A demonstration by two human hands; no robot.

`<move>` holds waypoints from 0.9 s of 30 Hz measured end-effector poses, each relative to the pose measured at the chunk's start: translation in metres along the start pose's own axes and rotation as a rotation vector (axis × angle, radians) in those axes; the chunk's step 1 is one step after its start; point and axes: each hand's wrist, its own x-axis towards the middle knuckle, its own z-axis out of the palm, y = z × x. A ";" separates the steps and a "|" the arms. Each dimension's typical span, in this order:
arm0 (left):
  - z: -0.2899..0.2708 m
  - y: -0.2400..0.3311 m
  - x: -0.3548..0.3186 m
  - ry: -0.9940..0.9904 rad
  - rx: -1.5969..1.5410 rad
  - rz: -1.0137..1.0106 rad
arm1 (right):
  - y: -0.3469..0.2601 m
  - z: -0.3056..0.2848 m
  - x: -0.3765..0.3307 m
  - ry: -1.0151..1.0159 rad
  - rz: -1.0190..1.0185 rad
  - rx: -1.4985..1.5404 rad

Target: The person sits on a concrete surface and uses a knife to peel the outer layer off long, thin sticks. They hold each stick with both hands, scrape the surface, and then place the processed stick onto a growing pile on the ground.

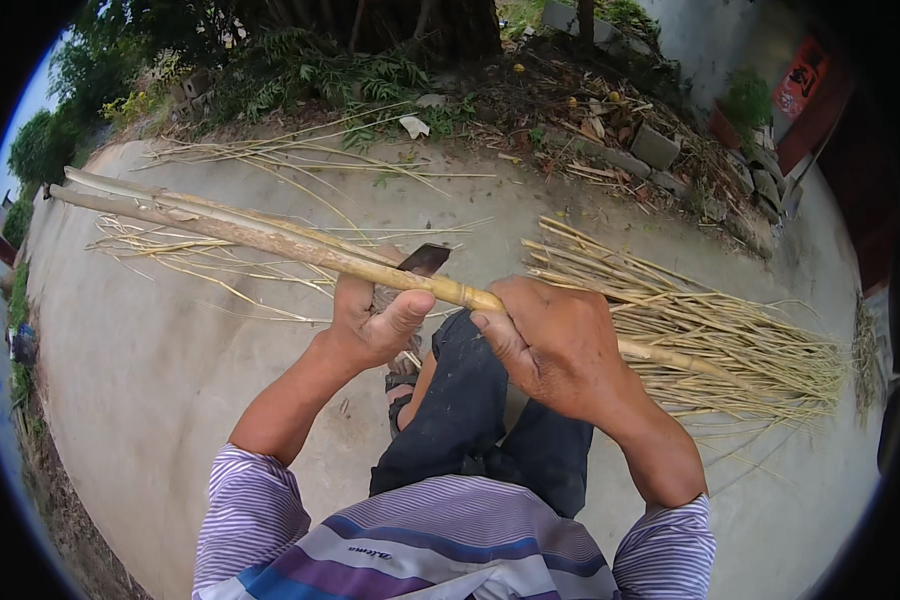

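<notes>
A long yellow-brown bamboo pole [315, 248] crosses in front of me, slanting from the far left down to the right. Left of my hands it is split lengthwise into two strips. My left hand [375, 318] is closed round it from below, thumb pressed along its near side. Just beyond that thumb, a dark, wide knife blade [426, 259] sticks up behind the pole; its handle is hidden. My right hand [560, 340] grips the pole near a joint, fingers wrapped over the top. Past this hand, the pole's unsplit part runs on to the right.
A large bundle of thin split strips [710, 330] lies on the concrete ground [170, 380] at right. Looser strips [220, 255] spread at left and farther back. Debris and concrete blocks [655, 147] border a tree trunk [400, 25]. My sandalled foot [400, 390] is below.
</notes>
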 end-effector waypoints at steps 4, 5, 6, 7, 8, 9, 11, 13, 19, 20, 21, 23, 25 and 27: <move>0.035 -0.012 -0.011 0.233 -0.180 0.153 | -0.007 0.006 0.000 -0.025 -0.006 0.003; 0.039 -0.016 -0.011 0.257 -0.154 0.166 | -0.006 0.005 -0.002 -0.022 0.001 0.001; 0.040 -0.007 -0.008 0.178 -0.161 0.131 | -0.003 0.002 -0.005 -0.020 0.008 -0.006; 0.031 0.001 -0.003 0.071 -0.079 0.111 | -0.002 0.000 -0.006 -0.002 0.010 -0.002; 0.018 0.008 0.001 -0.037 0.003 0.091 | -0.001 -0.001 -0.007 0.002 0.008 -0.005; 0.007 0.012 0.001 -0.145 0.093 0.067 | -0.001 0.002 -0.007 0.007 0.003 0.001; 0.012 0.004 -0.005 -0.100 0.057 0.122 | -0.004 0.005 -0.008 0.029 -0.016 0.016; 0.045 -0.014 -0.013 0.060 -0.061 0.297 | -0.009 0.007 -0.006 0.047 -0.054 0.027; 0.043 -0.023 0.003 0.053 -0.107 0.298 | 0.001 -0.012 -0.006 0.030 -0.070 0.025; 0.031 -0.019 0.008 0.072 -0.069 0.246 | 0.006 -0.015 -0.008 0.058 -0.056 0.002; 0.018 -0.014 0.012 0.097 -0.028 0.188 | 0.014 -0.020 -0.013 0.081 -0.043 -0.017; -0.017 -0.003 0.026 0.140 -0.104 0.187 | 0.029 -0.026 -0.022 0.101 -0.027 -0.048; -0.024 0.001 0.024 0.187 -0.247 0.158 | 0.033 -0.021 -0.029 0.091 -0.024 -0.049; 0.010 -0.012 0.014 0.174 -0.123 0.141 | 0.026 -0.011 -0.017 0.077 -0.031 -0.017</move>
